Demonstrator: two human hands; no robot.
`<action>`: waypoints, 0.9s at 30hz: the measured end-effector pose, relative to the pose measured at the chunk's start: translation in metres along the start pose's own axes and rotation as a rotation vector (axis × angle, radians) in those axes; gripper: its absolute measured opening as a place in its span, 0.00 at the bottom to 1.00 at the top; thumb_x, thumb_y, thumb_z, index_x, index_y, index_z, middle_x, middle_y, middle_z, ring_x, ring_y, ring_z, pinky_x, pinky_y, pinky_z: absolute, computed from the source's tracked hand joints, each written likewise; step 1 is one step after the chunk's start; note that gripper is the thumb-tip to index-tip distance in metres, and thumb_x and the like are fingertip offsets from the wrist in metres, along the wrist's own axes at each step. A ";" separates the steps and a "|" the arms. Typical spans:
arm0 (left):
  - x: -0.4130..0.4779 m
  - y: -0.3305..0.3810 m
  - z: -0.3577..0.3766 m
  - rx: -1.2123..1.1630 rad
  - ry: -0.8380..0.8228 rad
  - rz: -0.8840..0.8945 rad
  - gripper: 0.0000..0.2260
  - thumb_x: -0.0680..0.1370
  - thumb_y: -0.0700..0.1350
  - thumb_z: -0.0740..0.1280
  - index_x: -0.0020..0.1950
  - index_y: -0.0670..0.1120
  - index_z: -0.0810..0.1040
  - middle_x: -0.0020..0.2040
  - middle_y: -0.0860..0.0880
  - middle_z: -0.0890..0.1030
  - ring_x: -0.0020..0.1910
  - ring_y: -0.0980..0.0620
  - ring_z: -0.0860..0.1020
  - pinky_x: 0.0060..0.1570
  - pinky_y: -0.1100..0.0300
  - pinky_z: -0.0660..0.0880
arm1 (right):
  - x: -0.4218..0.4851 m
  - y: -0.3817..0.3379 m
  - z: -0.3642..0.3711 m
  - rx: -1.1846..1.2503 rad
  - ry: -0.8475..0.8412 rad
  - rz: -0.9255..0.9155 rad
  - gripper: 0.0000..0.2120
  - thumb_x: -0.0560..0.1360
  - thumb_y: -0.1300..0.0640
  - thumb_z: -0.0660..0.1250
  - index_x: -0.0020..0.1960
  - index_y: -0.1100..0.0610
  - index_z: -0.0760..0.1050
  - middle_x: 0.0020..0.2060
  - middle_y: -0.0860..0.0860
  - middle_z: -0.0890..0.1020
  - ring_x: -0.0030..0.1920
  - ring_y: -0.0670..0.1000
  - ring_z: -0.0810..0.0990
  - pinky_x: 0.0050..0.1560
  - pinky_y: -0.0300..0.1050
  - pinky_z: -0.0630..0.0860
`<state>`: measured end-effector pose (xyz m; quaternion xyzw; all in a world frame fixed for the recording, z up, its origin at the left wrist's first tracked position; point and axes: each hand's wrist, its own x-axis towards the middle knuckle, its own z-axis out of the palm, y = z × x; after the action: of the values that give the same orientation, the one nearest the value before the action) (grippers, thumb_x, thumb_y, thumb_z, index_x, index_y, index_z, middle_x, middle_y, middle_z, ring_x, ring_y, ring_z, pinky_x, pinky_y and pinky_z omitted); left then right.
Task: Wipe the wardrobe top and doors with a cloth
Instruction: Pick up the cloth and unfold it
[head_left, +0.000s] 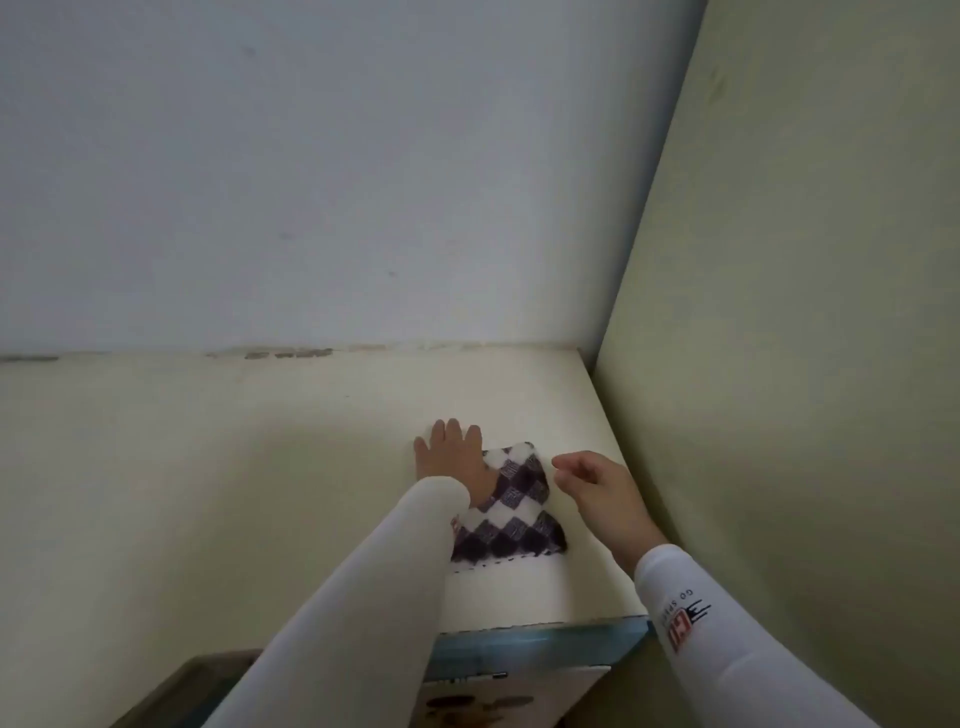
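A pale grey wall (311, 156) meets a greenish side wall (805, 312) in a corner. The cream wardrobe top (208, 467) fills the angle below them. Dark flaked patches (291, 355) run along the seam where the top meets the back wall, well beyond the fingertips.

The left hand (449, 454) lies flat, fingers straight and spread, palm down on the far left corner of the cloth (514, 514). This cloth is a fleecy check of purple and white diamonds. It lies spread on the wardrobe top, reaching from under that palm back towards the wrist and the front edge.

The right hand (597, 493) is just to the right of the cloth. Its fingers are loosely curled, thumb and forefinger close together, holding nothing. Whether it touches the cloth cannot be told.

Both arms wear white sleeves. The right sleeve (727, 649) carries a red block logo with black streaks and small lettering that reads "GO SP"; the rest is illegible.

Nearer than the wrists, a blue strip (540, 636) edges the wardrobe front. Below it, a door (493, 696) shows a blurred brown motif.
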<state>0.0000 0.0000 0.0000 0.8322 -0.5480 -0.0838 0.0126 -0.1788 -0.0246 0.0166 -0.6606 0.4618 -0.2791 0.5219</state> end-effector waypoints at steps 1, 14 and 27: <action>0.003 0.003 0.002 0.018 -0.054 0.004 0.26 0.75 0.57 0.58 0.69 0.47 0.59 0.68 0.45 0.64 0.69 0.44 0.59 0.65 0.44 0.58 | 0.001 0.001 -0.001 0.007 0.004 -0.009 0.07 0.76 0.62 0.64 0.46 0.51 0.77 0.45 0.46 0.80 0.49 0.45 0.77 0.44 0.34 0.70; 0.010 0.023 0.004 0.027 -0.206 -0.100 0.24 0.70 0.60 0.66 0.59 0.47 0.72 0.55 0.48 0.74 0.57 0.45 0.71 0.59 0.45 0.64 | 0.003 0.009 -0.009 -0.016 -0.025 -0.015 0.08 0.76 0.62 0.64 0.45 0.50 0.77 0.45 0.45 0.80 0.49 0.46 0.78 0.47 0.37 0.71; -0.033 0.012 -0.046 -0.364 0.017 0.277 0.06 0.78 0.43 0.59 0.41 0.46 0.68 0.39 0.48 0.74 0.40 0.47 0.71 0.41 0.56 0.68 | -0.004 -0.018 -0.009 0.080 0.026 -0.158 0.13 0.76 0.64 0.63 0.42 0.47 0.77 0.44 0.47 0.81 0.46 0.46 0.78 0.44 0.36 0.72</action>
<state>-0.0164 0.0226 0.0512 0.7336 -0.6328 -0.1718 0.1784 -0.1827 -0.0242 0.0371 -0.6699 0.4035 -0.3462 0.5182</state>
